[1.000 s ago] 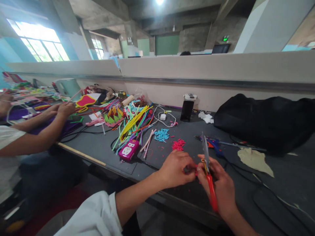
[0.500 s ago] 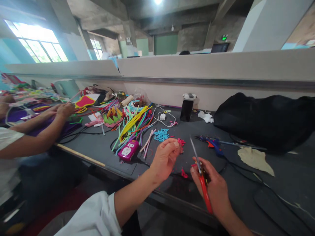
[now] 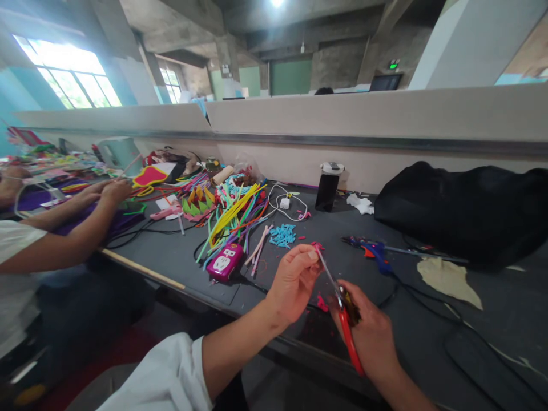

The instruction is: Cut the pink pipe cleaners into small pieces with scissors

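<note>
My right hand (image 3: 370, 328) is wrapped around a pair of red-handled scissors (image 3: 351, 342). Their blade points up and left, its tip beside the fingertips of my left hand (image 3: 295, 279). That hand is closed in a pinch; whatever sits between thumb and forefinger is too small to make out. Just behind the pinch, small pink-red pieces (image 3: 319, 246) lie on the dark table (image 3: 257, 260), partly hidden by the fingers. Another pink-red scrap (image 3: 322, 303) rests between my two hands. Farther left is a heap of short blue pieces (image 3: 282, 234).
Left of my hands are a purple power socket (image 3: 225, 262) and a bundle of coloured pipe cleaners (image 3: 235, 214). A blue glue gun (image 3: 377, 257) with its cord, a black bag (image 3: 462, 214) and a dark bottle (image 3: 329, 188) stand right and behind. A co-worker's hands (image 3: 113, 191) work far left.
The scissors have come left and up, so the blade tip now meets my left fingertips. My left hand has shifted slightly right and stays pinched.
</note>
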Available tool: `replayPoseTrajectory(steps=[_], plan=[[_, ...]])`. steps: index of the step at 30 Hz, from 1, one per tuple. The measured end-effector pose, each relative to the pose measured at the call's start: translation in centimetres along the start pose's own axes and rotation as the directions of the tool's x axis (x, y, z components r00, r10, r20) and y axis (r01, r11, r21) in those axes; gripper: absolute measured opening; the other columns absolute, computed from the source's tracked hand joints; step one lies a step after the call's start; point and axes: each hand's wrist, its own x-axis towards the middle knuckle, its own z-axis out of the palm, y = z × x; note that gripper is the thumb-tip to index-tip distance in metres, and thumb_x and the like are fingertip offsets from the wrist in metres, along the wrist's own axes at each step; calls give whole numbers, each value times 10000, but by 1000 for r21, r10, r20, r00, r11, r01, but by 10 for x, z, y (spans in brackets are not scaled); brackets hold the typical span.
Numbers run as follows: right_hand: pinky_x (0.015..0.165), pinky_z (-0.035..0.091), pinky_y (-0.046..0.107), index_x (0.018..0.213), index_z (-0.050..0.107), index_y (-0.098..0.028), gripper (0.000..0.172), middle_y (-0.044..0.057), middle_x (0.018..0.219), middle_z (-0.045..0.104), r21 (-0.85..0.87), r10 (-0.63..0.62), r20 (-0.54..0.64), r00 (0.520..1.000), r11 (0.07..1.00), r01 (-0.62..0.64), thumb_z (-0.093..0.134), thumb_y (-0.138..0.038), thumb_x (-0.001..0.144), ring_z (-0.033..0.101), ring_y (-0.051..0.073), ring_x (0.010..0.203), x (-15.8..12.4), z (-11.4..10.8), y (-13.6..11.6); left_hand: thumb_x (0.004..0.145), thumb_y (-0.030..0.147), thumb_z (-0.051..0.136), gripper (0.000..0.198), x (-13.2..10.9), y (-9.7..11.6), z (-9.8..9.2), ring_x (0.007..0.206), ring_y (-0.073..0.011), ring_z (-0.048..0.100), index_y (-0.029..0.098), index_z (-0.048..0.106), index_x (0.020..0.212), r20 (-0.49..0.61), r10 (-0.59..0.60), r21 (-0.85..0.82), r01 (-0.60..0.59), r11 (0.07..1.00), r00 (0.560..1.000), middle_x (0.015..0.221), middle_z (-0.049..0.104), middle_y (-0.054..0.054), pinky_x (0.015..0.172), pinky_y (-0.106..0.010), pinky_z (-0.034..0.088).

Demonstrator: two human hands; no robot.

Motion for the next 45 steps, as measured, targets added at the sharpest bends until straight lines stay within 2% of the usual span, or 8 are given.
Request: replayPoseTrajectory(steps=[11,18,21,24,28,33,38,45], plan=[[779,561,300,1115,623,-169,303,64,993,732,-69,-77,-54,996,995,73,506,-350,902,711,185,820,-5,5,5,696,173,728,90,-1,-1,1,648,-74,535,151,644,716,-12,6,16,-5,1000,1000,671,591,28,685,-201,431],[684,557,246,1102,625,-164,279,43,920,746,-48,-100,-71,993,994,96,509,-322,903,714,158,720,-6,6,4,706,163,721,83,-1,-3,0,611,-65,512,146,641,722,7,14,39,-14,999,1000,627,563,36,653,-188,419],[688,553,248,1088,620,-163,272,43,907,742,-58,-115,-101,988,992,110,527,-326,891,707,157,701,-4,5,3,693,177,725,91,0,-3,0,635,-78,522,146,643,717,12,26,26,-26,999,1000,643,568,28,699,-213,440],[663,547,232,1079,610,-188,250,23,889,731,-10,-65,-62,996,998,65,531,-313,877,694,144,676,-1,1,1,671,195,729,106,1,-1,0,660,-87,531,143,644,704,14,31,12,-32,999,999,670,581,20,752,-238,459],[645,542,223,1063,610,-188,244,10,831,716,43,-46,-18,999,998,46,530,-307,864,679,136,647,2,-2,-3,664,202,723,117,1,2,1,630,-76,512,142,624,682,27,2,12,-2,1000,1000,634,548,30,720,-224,464],[715,555,267,1081,607,-176,268,35,886,726,30,-76,-29,997,997,76,521,-300,860,700,162,718,1,-1,-2,650,229,734,162,2,2,1,637,-85,517,149,595,672,23,-33,27,32,999,999,634,518,29,689,-227,468],[716,560,259,1111,598,-194,270,36,943,720,4,-55,-19,998,998,55,528,-314,879,702,159,758,-2,2,2,661,214,737,163,1,1,2,614,-79,499,143,591,658,1,-15,40,15,999,1000,610,503,34,658,-212,445],[748,565,295,1118,601,-171,291,64,971,729,-62,-101,-75,992,993,96,499,-340,905,709,177,786,-6,7,4,663,200,739,147,-1,-2,3,609,-75,491,143,604,675,-12,-1,23,1,1000,1000,629,534,34,651,-209,418]])
